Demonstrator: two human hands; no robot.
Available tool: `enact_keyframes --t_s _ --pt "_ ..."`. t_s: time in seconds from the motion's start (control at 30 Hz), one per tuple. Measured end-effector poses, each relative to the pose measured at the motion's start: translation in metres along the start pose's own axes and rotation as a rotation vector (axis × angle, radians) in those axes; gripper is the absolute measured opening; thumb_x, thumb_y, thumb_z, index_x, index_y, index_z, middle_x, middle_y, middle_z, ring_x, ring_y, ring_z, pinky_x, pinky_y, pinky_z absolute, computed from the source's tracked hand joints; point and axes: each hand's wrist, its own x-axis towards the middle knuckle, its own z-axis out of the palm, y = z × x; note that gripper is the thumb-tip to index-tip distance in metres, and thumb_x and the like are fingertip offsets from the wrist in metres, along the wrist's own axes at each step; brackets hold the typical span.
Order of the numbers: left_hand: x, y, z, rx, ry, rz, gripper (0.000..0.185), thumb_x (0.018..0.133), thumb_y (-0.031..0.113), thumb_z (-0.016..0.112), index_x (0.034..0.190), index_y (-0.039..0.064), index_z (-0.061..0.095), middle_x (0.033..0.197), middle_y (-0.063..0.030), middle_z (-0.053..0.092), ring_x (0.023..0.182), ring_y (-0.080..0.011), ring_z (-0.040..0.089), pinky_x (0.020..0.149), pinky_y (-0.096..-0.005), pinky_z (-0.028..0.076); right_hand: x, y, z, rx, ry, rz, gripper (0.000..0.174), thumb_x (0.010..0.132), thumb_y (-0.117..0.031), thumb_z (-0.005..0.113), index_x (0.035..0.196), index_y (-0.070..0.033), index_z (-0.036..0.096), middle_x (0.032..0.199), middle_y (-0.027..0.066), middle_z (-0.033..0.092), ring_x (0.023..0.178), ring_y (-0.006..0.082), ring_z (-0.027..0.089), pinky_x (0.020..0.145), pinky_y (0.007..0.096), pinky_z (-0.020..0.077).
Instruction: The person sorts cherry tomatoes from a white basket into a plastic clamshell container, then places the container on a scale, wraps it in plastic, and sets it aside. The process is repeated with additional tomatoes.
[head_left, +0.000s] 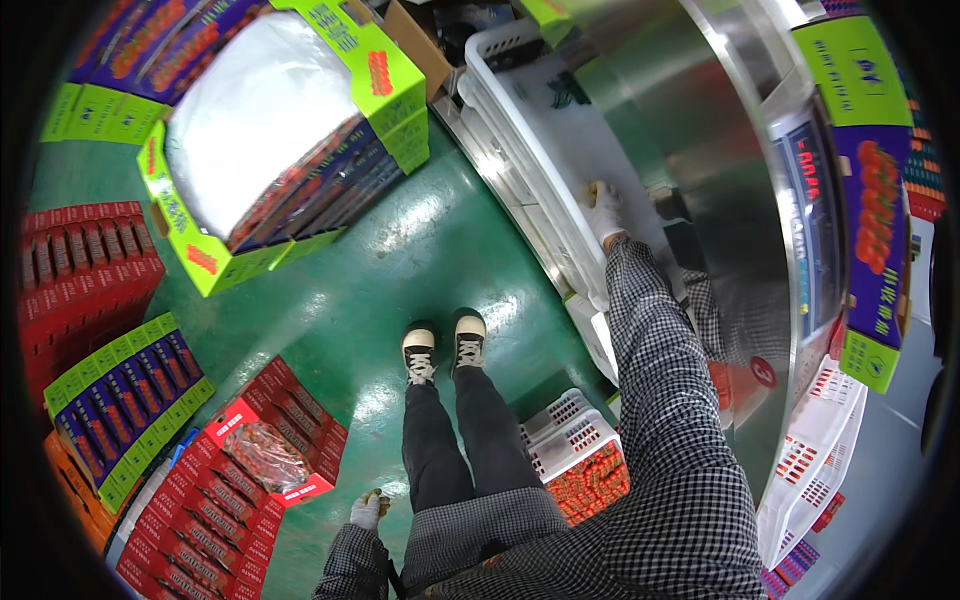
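My right hand (604, 211), in a white glove with dirty fingertips, reaches into a long white plastic crate (529, 112) beside a stainless steel machine (667, 97). Its fingers are bent; whether they hold anything I cannot tell. Dark green scraps (568, 91) lie at the far end of the crate. My left hand (369, 510), also gloved, hangs low over the green floor with curled fingers, near a red carton (300, 491) of tomatoes under clear film. What is inside its fingers, if anything, is hidden.
A green and purple carton (360, 60) with clear film tops a stack at upper left. Red cartons (202, 517) are stacked at lower left. A white basket (570, 427) stands by my legs, next to packed red tomatoes (592, 484). A red digital display (806, 172) is at right.
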Motion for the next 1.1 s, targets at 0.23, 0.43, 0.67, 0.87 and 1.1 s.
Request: enact_keyframes --t_s 0.23,0.43,0.67,0.87,1.1 --pt "0.043 0.006 0.014 0.022 -0.074 0.024 0.035 0.104 0.026 0.049 0.126 0.0 0.055 0.094 -0.0117 0.071 0.07 -0.0159 0.065 0.062 -0.028 0.053 0.025 0.013 0.004 0.184 -0.012 -0.001 0.021 0.092 -0.021 0.058 0.108 -0.008 0.061 0.104 0.0217 0.064 0.1 0.0415 0.059 0.087 0.0456 0.0481" --pt "0.032 0.127 0.04 0.094 -0.119 0.244 0.041 0.103 0.029 0.05 0.129 -0.003 0.055 0.097 -0.0111 0.07 0.078 -0.0143 0.064 0.071 -0.0268 0.054 0.033 0.074 0.04 0.241 0.108 -0.07 0.023 0.094 -0.024 0.062 0.106 -0.005 0.062 0.099 0.0117 0.066 0.095 0.03 0.062 0.083 0.0422 0.0492" --pt "-0.013 0.286 0.113 0.171 -0.095 0.666 0.034 0.102 0.018 0.05 0.126 -0.005 0.06 0.112 -0.0135 0.069 0.1 -0.0175 0.065 0.09 -0.0289 0.05 -0.04 0.007 -0.068 1.075 0.06 0.18 0.02 0.096 -0.019 0.059 0.108 -0.003 0.065 0.097 0.0063 0.068 0.088 0.0196 0.063 0.077 0.0323 0.05" --pt "-0.168 0.413 0.269 0.147 -0.572 0.966 0.054 0.099 0.02 0.062 0.143 -0.004 0.045 0.139 -0.0158 0.056 0.126 -0.0195 0.053 0.108 -0.0312 0.039 -0.169 -0.138 -0.186 1.038 -0.257 0.01 0.02 0.097 -0.015 0.058 0.104 0.0 0.068 0.093 0.0064 0.07 0.082 0.0161 0.065 0.075 0.0277 0.0513" --pt "-0.247 0.378 0.267 0.106 -0.316 1.087 0.029 0.098 0.007 0.054 0.121 -0.007 0.065 0.103 -0.0082 0.071 0.087 -0.0121 0.064 0.08 -0.0265 0.053 -0.275 -0.253 -0.276 1.247 -0.008 0.429 0.024 0.094 -0.016 0.065 0.112 0.0 0.061 0.09 0.0068 0.067 0.079 0.013 0.063 0.07 0.0281 0.0515"
